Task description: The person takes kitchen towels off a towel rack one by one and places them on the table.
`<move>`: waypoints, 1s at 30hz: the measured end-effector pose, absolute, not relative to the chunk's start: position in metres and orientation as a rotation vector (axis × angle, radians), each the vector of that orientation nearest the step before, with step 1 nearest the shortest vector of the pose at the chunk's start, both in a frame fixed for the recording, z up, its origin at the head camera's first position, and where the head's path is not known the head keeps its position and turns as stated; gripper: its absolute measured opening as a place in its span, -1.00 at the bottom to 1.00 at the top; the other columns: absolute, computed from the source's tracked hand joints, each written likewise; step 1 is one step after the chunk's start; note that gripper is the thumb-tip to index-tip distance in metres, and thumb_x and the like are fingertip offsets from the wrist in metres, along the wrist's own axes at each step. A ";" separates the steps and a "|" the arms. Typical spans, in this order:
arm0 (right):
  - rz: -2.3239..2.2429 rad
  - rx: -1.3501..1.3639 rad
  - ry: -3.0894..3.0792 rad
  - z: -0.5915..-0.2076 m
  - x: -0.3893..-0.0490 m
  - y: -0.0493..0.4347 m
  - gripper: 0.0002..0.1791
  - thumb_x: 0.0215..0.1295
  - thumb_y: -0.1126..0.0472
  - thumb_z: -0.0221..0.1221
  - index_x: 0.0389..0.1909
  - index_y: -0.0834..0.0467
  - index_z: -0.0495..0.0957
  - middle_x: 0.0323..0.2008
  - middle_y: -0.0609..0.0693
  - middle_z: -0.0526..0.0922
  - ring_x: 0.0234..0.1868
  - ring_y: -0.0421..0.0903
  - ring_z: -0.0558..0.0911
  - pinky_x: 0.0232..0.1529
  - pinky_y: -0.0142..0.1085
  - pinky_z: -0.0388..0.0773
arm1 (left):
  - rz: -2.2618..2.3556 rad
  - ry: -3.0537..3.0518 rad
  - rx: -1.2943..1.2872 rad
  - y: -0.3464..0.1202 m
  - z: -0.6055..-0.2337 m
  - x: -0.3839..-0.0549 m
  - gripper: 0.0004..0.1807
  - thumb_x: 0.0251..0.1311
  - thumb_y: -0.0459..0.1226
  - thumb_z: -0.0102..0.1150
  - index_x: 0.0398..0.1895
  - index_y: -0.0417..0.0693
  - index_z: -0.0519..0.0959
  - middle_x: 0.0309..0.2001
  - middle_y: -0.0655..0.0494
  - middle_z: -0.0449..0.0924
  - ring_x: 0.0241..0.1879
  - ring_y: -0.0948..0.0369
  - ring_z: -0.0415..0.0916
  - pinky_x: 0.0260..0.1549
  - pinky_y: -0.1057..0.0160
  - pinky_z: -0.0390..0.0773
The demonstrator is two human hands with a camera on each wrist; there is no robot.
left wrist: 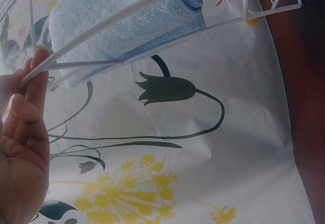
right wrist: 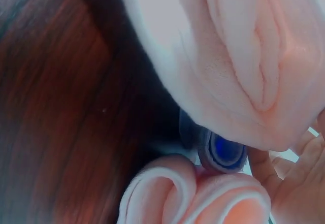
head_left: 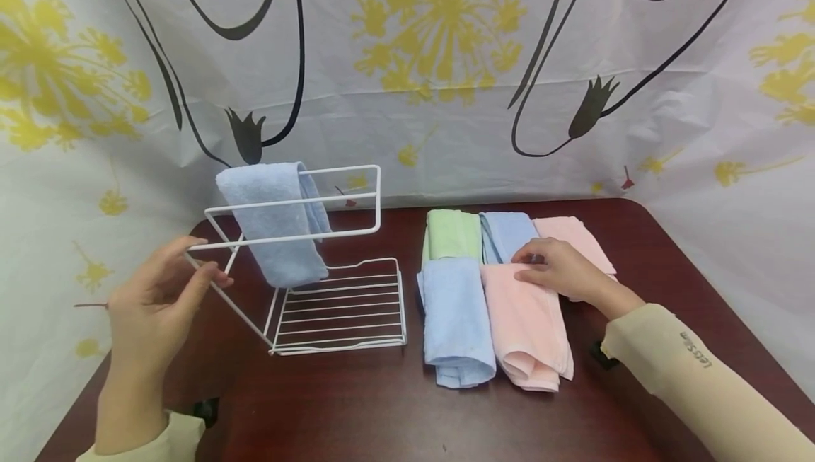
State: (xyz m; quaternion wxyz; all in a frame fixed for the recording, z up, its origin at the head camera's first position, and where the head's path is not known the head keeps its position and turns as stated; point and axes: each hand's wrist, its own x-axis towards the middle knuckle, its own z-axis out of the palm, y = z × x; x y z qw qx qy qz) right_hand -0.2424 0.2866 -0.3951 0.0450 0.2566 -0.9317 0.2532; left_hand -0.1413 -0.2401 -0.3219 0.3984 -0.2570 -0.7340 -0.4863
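Note:
At the left of the head view, my left hand (head_left: 153, 299) pinches the near left corner of a white wire rack (head_left: 378, 200) between thumb and fingers. A folded light-blue towel (head_left: 270, 264) hangs over the rack's upper bars; the left wrist view shows the same blue towel (left wrist: 81, 16) just beyond the fingers. On the right, my right hand (head_left: 560, 271) pinches the far end of a folded pink towel (head_left: 525, 317) in the front row. In the right wrist view that pink towel (right wrist: 218, 66) fills the top, with the fingers at its edge.
Left of the held pink towel lies a blue towel (head_left: 457, 313). Behind them are a green towel (head_left: 453, 232), another blue towel (head_left: 508, 228) and a pink towel (head_left: 579, 235). All lie on a dark red-brown table (head_left: 318, 405). A flower-patterned sheet (head_left: 407, 108) hangs behind.

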 end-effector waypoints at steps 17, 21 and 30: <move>0.820 0.708 -2.761 -0.361 -0.244 0.280 -0.80 0.26 0.26 0.31 -0.10 0.19 0.69 -0.24 0.00 0.72 -0.21 -0.07 0.61 -0.17 -0.06 0.64 | -1.210 -1.877 -0.644 -0.239 -0.321 -0.144 -0.55 -0.03 -0.76 0.20 0.02 -0.55 0.54 -0.38 0.40 0.71 -0.41 0.50 0.68 -0.31 0.64 0.56; 0.854 0.690 -2.773 -0.349 -0.247 0.274 -0.78 0.31 0.19 0.29 -0.07 0.17 0.68 -0.19 0.00 0.72 -0.16 -0.07 0.61 -0.12 -0.03 0.63 | -1.212 -1.872 -0.645 -0.239 -0.321 -0.144 -0.55 -0.03 -0.75 0.20 0.02 -0.54 0.54 -0.38 0.40 0.71 -0.40 0.50 0.68 -0.33 0.65 0.55; 0.944 0.734 -2.734 -0.321 -0.259 0.247 -0.76 0.37 0.19 0.23 -0.01 0.16 0.66 -0.09 0.10 0.72 -0.10 -0.02 0.62 -0.03 -0.02 0.58 | -1.214 -1.854 -0.638 -0.240 -0.322 -0.140 -0.59 -0.01 -0.73 0.23 0.00 -0.57 0.53 -0.37 0.41 0.71 -0.40 0.51 0.67 -0.33 0.66 0.54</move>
